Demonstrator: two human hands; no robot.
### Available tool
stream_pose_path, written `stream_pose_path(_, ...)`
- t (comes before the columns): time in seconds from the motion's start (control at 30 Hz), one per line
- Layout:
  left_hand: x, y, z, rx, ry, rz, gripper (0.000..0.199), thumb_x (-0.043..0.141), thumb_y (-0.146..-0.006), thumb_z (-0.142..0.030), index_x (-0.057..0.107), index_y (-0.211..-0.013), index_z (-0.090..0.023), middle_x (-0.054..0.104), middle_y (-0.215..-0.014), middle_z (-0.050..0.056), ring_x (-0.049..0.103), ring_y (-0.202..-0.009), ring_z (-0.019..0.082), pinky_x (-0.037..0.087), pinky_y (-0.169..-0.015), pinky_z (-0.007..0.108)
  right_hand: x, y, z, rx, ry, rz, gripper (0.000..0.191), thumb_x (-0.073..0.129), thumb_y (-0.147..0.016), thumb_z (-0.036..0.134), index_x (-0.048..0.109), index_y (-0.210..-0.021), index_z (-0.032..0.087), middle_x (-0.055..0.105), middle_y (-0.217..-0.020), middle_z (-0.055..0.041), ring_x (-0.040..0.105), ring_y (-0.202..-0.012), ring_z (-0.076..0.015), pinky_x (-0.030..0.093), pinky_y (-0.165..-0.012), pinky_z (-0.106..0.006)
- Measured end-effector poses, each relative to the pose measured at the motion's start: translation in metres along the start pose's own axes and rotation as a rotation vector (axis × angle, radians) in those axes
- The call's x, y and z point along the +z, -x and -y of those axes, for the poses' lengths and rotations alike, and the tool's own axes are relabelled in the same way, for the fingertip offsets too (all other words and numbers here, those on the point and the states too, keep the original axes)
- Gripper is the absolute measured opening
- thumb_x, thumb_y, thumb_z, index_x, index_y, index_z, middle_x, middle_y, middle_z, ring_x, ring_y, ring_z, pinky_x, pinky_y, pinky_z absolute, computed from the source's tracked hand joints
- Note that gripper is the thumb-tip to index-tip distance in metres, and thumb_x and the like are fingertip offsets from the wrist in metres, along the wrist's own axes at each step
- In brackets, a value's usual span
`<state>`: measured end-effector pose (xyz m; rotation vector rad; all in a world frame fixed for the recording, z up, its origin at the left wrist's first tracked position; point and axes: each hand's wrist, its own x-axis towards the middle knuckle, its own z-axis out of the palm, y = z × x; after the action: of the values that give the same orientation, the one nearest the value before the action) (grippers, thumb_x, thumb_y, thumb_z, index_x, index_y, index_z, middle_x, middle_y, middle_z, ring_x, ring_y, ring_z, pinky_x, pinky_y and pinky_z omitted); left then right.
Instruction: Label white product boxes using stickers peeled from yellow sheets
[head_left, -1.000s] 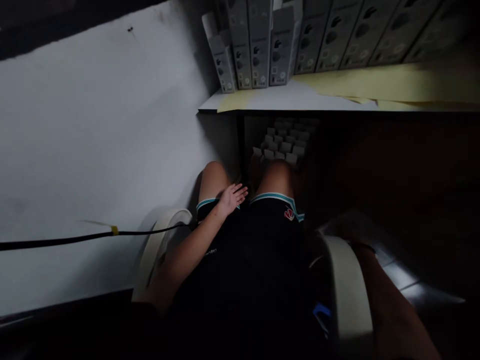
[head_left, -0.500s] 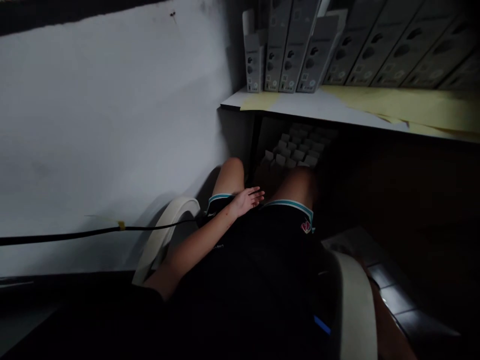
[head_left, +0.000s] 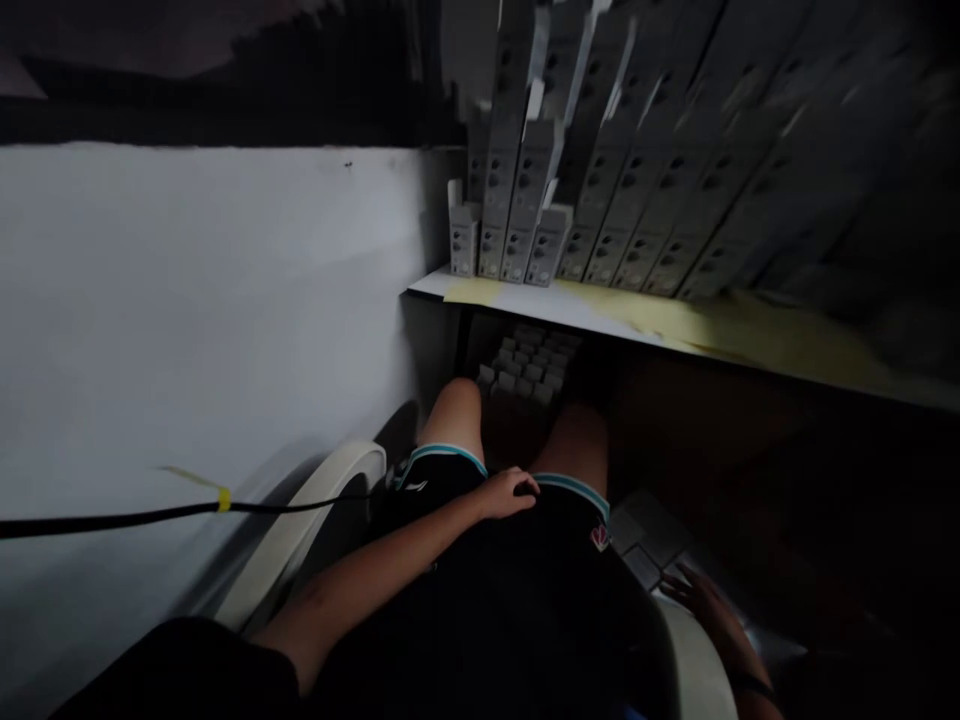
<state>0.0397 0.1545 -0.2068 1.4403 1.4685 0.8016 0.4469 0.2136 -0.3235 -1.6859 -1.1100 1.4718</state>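
My left hand rests over my lap near the hem of the black shorts, palm turned down. Its fingers curl loosely with a gap beside the thumb, and nothing shows in it. Low at the right, my right hand reaches past the white chair armrest. Its fingers are stretched out at the near edge of a group of grey boxes; dim light hides whether they touch. The wrist wears a dark band.
Ahead, a white tabletop with yellow paper carries tall stacks of grey printed boxes. Small open cartons sit underneath. At the left are a white wall, another armrest and a black cable with a yellow tie.
The view has tilted up, showing more stacked boxes. My left hand has turned from palm up with straight fingers to palm down and curled. My right hand has come into view beside the grey boxes.
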Motion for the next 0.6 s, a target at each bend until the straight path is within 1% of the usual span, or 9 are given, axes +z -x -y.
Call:
stream_pose_path(0.07, 0.002, -0.003, -0.001, 0.02, -0.069, 0.025, 0.027, 0.065, -0.073, -0.023, 0.072, -0.098, -0.016, 0.061, -0.104, 0.007, 0.056, -0.097, 0.017, 0.044, -0.099, 0.033, -0.005, 0.005, 0.005, 0.071, -0.173, -0.018, 0.039, 0.064, -0.065, 0.059, 0.063, -0.092, 0.031, 0.073, -0.092, -0.0118, 0.072, -0.092, -0.0353, 0.057, -0.081, -0.049)
stream_pose_path(0.13, 0.005, -0.006, -0.001, 0.038, -0.114, 0.038, 0.027, 0.062, -0.074, -0.023, 0.071, -0.098, -0.015, 0.06, -0.106, 0.007, 0.056, -0.101, 0.018, 0.043, -0.101, 0.033, -0.008, 0.013, 0.022, 0.041, -0.189, -0.03, 0.05, 0.072, -0.06, 0.056, 0.063, -0.098, 0.025, 0.073, -0.092, -0.0124, 0.072, -0.09, -0.0337, 0.057, -0.079, -0.046)
stream_pose_path(0.2, 0.007, -0.009, -0.001, 0.054, -0.137, 0.056, 0.027, 0.061, -0.075, -0.023, 0.07, -0.099, -0.014, 0.06, -0.107, 0.007, 0.057, -0.103, 0.019, 0.043, -0.101, 0.033, -0.006, 0.024, 0.05, -0.047, -0.148, -0.047, 0.059, 0.076, -0.058, 0.056, 0.064, -0.104, 0.02, 0.073, -0.094, -0.0123, 0.072, -0.086, -0.031, 0.057, -0.073, -0.041)
stream_pose_path(0.3, 0.009, -0.011, -0.001, 0.068, -0.145, 0.075, 0.027, 0.06, -0.075, -0.022, 0.069, -0.099, -0.014, 0.06, -0.108, 0.007, 0.057, -0.105, 0.019, 0.044, -0.101, 0.031, 0.007, 0.04, 0.106, -0.208, -0.063, -0.037, 0.065, 0.079, -0.06, 0.055, 0.066, -0.11, 0.016, 0.072, -0.094, -0.0121, 0.071, -0.081, -0.0262, 0.055, -0.069, -0.035)
stream_pose_path(0.37, 0.009, -0.012, 0.0, 0.071, -0.141, 0.077, 0.027, 0.059, -0.076, -0.021, 0.069, -0.1, -0.014, 0.06, -0.11, 0.007, 0.057, -0.106, 0.018, 0.043, -0.102, 0.031, 0.025, 0.047, 0.149, -0.327, -0.059, 0.042, 0.063, 0.08, -0.063, 0.053, 0.066, -0.111, 0.015, 0.072, -0.094, -0.0121, 0.069, -0.086, -0.0238, 0.054, -0.073, -0.033)
stream_pose_path(0.43, 0.006, -0.011, 0.001, 0.069, -0.13, 0.078, 0.028, 0.058, -0.076, -0.021, 0.069, -0.101, -0.014, 0.059, -0.11, 0.008, 0.058, -0.107, 0.019, 0.043, -0.102, 0.031, 0.051, 0.048, 0.196, -0.44, -0.063, 0.114, 0.062, 0.077, -0.068, 0.055, 0.064, -0.114, 0.016, 0.071, -0.098, -0.0129, 0.069, -0.083, -0.0211, 0.054, -0.072, -0.032)
stream_pose_path(0.47, 0.004, -0.01, 0.001, 0.066, -0.123, 0.076, 0.029, 0.058, -0.076, -0.022, 0.069, -0.101, -0.014, 0.059, -0.111, 0.008, 0.058, -0.107, 0.019, 0.043, -0.102, 0.032, 0.067, 0.045, 0.219, -0.491, -0.03, 0.137, 0.062, 0.075, -0.071, 0.056, 0.062, -0.116, 0.015, 0.07, -0.099, -0.0133, 0.068, -0.08, -0.0195, 0.053, -0.069, -0.031)
stream_pose_path(0.53, 0.0, -0.007, 0.001, 0.064, -0.098, 0.063, 0.029, 0.059, -0.075, -0.023, 0.069, -0.102, -0.013, 0.06, -0.112, 0.009, 0.058, -0.108, 0.021, 0.043, -0.103, 0.034, 0.1, 0.032, 0.269, -0.551, 0.011, 0.15, 0.063, 0.077, -0.067, 0.054, 0.062, -0.115, 0.016, 0.069, -0.097, -0.011, 0.065, -0.074, -0.0161, 0.051, -0.063, -0.027)
stream_pose_path(0.6, -0.005, -0.003, 0.0, 0.075, -0.049, 0.045, 0.03, 0.058, -0.076, -0.023, 0.068, -0.103, -0.013, 0.063, -0.111, 0.008, 0.059, -0.109, 0.02, 0.043, -0.103, 0.033, 0.135, 0.012, 0.32, -0.599, 0.054, 0.159, 0.061, 0.078, -0.065, 0.05, 0.061, -0.112, 0.015, 0.067, -0.09, -0.0086, 0.063, -0.068, -0.0151, 0.049, -0.056, -0.025)
